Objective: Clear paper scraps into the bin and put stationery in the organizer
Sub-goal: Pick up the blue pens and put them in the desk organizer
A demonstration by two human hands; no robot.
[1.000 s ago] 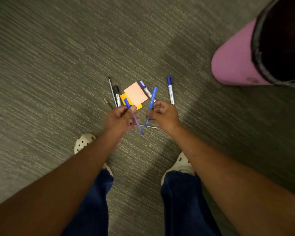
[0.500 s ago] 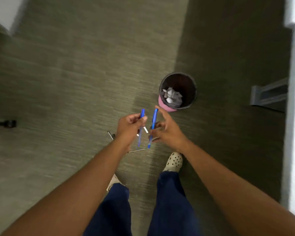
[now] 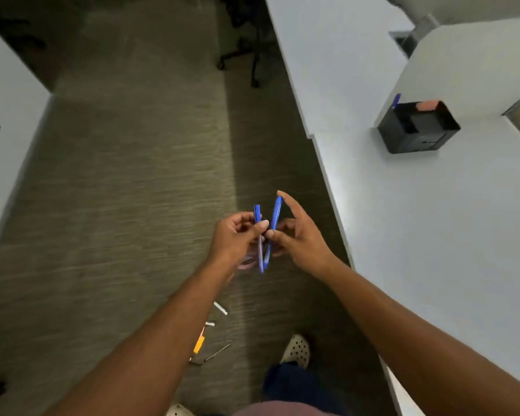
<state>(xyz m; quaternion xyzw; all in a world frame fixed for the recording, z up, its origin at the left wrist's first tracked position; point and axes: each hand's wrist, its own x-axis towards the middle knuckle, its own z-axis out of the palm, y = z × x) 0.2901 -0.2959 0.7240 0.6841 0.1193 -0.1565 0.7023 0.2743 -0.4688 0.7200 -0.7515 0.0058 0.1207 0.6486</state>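
Observation:
My left hand (image 3: pixel 234 238) grips one blue pen (image 3: pixel 257 213) upright in front of me. My right hand (image 3: pixel 297 235) pinches a second blue pen (image 3: pixel 276 212) beside it, forefinger stretched along its top. The two pens nearly touch at their lower ends. A black organizer (image 3: pixel 418 129) stands on the white desk (image 3: pixel 451 223) at the upper right, with a blue pen and an orange pad sticking out of it. More pens and an orange sticky pad (image 3: pixel 199 343) lie on the carpet under my left forearm. A bit of pink, perhaps the bin (image 3: pixel 248 262), shows just below my left hand.
Grey carpet (image 3: pixel 126 199) covers the floor between the white desk on the right and a white cabinet (image 3: pixel 3 139) on the left. An office chair base (image 3: pixel 240 52) stands at the top. My shoe (image 3: pixel 296 349) is near the desk edge.
I have risen from the floor with a pen in each hand; the view has swung up from the carpet and pink bin to the desk and organizer.

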